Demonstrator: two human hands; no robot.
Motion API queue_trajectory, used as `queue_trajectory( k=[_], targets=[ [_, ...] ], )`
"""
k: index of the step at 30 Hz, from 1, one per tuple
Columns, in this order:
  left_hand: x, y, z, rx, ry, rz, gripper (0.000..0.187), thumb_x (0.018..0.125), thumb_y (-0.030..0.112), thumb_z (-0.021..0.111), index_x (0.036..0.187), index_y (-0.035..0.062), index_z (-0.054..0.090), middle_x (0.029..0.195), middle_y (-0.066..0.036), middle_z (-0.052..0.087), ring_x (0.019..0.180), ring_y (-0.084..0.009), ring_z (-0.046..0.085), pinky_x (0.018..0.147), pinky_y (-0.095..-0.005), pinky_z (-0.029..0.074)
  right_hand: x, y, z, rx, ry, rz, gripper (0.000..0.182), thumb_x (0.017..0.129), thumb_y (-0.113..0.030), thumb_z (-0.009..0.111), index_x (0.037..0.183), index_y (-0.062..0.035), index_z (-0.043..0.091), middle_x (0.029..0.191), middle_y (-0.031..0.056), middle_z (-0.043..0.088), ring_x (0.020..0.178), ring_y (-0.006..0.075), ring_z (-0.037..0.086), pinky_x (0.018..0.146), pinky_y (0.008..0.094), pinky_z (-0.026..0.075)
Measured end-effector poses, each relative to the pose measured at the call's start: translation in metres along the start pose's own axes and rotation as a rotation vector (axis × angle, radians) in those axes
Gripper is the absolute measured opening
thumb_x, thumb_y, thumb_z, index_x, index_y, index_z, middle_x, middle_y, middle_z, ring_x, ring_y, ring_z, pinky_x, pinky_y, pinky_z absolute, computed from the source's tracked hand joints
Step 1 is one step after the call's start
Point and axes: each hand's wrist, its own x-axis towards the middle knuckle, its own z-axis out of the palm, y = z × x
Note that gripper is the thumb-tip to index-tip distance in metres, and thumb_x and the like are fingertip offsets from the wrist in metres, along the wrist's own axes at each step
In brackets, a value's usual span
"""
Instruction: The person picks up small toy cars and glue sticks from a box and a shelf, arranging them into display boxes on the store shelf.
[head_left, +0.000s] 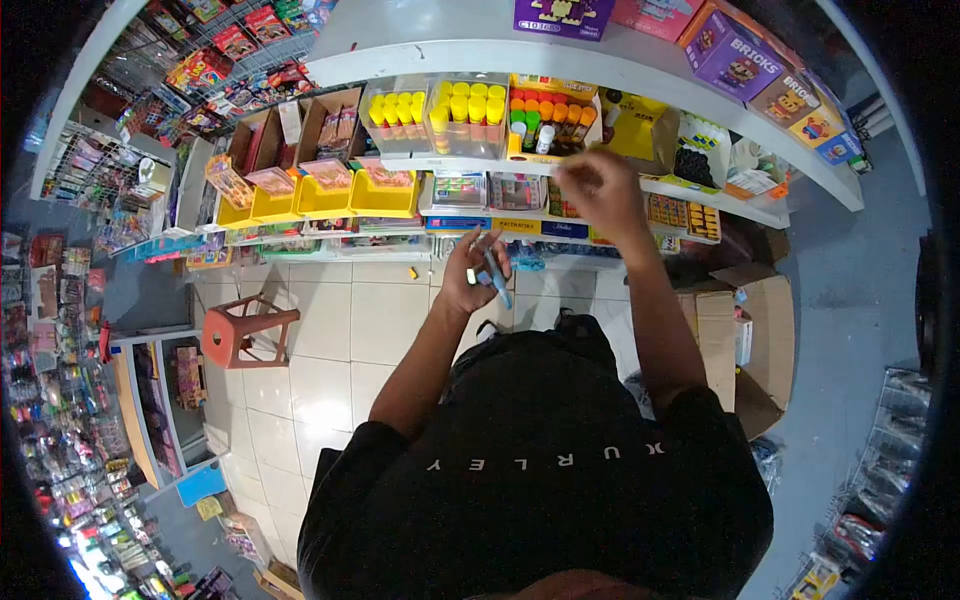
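My left hand (468, 275) is in front of the shelf, palm partly up, with its fingers curled round a slim blue pen-like item (497, 280). A small white piece (472, 275) also lies in that hand, too small to name. Raised to the shelf edge on the right, my right hand (605, 195) is bent and blurred, and what its fingers hold, if anything, does not show. Near it stand a box of glue sticks (545, 140) with orange and green caps and a yellow open box (640, 130).
Tubs of yellow-capped tubes (468, 110) and yellow bins (385, 193) line the shelf. A red stool (240, 333) stands on the tiled floor at left. An open cardboard box (765, 340) is at right. Toy brick boxes (737, 58) sit on the top shelf.
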Motion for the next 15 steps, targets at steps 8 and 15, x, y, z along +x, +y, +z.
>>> queue_trajectory(
  k=[8,15],
  targets=[
    [0.017,-0.015,0.034,-0.08,0.021,0.074,0.035,0.09,0.036,0.061,0.11,0.0068,0.061,0.091,-0.008,0.06,0.09,-0.025,0.059,0.086,-0.0399,0.05,-0.099,0.028,0.046,0.42,-0.35,0.471,0.036,0.082,-0.021,0.076,0.1,0.0011,0.054,0.082,0.0106,0.064,0.069,0.0144,0.065,0.059,0.0274,0.054],
    [0.033,-0.05,0.024,0.006,0.043,0.061,0.037,0.088,0.031,0.065,0.114,0.0055,0.057,0.097,-0.009,0.06,0.099,-0.0255,0.058,0.093,-0.0408,0.048,-0.112,0.066,0.034,0.301,-0.081,0.319,0.023,0.08,-0.018,0.071,0.09,0.0011,0.063,0.078,0.0137,0.068,0.07,0.0177,0.068,0.069,0.0323,0.055]
  ],
)
